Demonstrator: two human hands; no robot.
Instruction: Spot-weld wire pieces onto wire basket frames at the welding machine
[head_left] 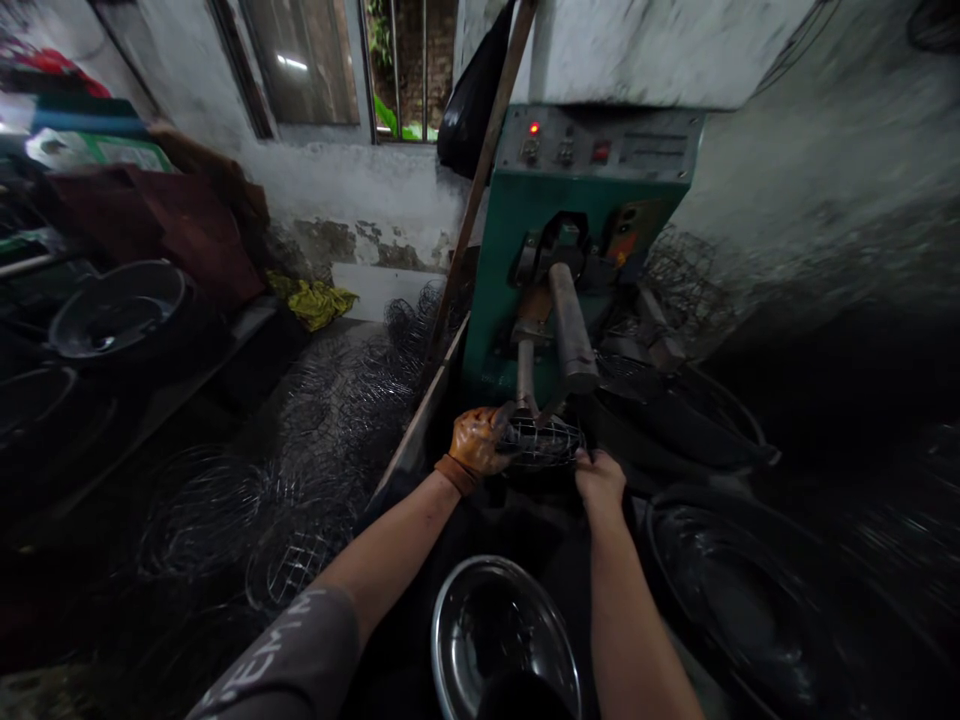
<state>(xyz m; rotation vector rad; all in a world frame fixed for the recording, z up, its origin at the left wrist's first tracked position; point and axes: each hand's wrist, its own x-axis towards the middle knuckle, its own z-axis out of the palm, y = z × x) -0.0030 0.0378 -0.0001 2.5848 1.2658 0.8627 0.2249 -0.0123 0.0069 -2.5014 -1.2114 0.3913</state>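
Observation:
A round wire mesh rack (544, 440) sits between my two hands, right under the electrode arms of a green spot-welding machine (491, 300). My left hand (478, 440), in an orange-brown glove, is closed on the rack's left edge. Bare, my right hand (600, 478) pinches the rack's right edge with thumb and fingers. The thick upper metal arm (571, 330) of the machine juts toward me above the rack. A thinner rod (526, 375) comes down close to the rack's far side; whether it touches the wire I cannot tell.
A shiny metal bowl (450, 640) stands in front of my body. Piles of wire racks (330, 420) cover the floor at left. Dark basins (720, 570) stand at right, others (120, 310) at far left. A wooden post (480, 180) leans beside the machine, whose red lamp (534, 128) glows.

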